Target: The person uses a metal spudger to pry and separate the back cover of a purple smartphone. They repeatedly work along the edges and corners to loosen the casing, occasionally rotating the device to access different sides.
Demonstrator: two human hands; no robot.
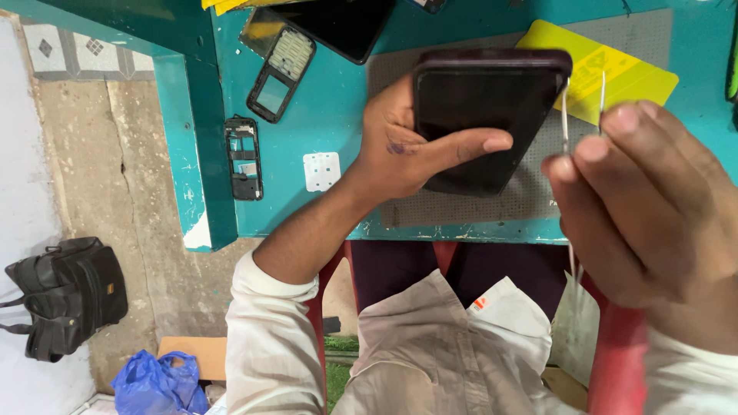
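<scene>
Two hands work above the teal table's (323,123) front edge: left hand (407,146) clamps a dark smartphone (480,115) steady, right hand's (646,207) fingers pinch fine tweezers (566,123) beside it.

Above a teal workbench (323,115), the left hand (400,150) grips a dark smartphone (484,115), its thumb across the glass, blocking the grey perforated mat (530,192) beneath the fingers. Just beside the right hand's fingertips (615,123), thin metal tweezers (565,115) stand in a narrow gap by the phone's edge, with a yellow card (615,65) beyond them. Bare bench lies past the left knuckles, bounded by a small white pad (321,170) and two stripped phone frames (243,157).
</scene>
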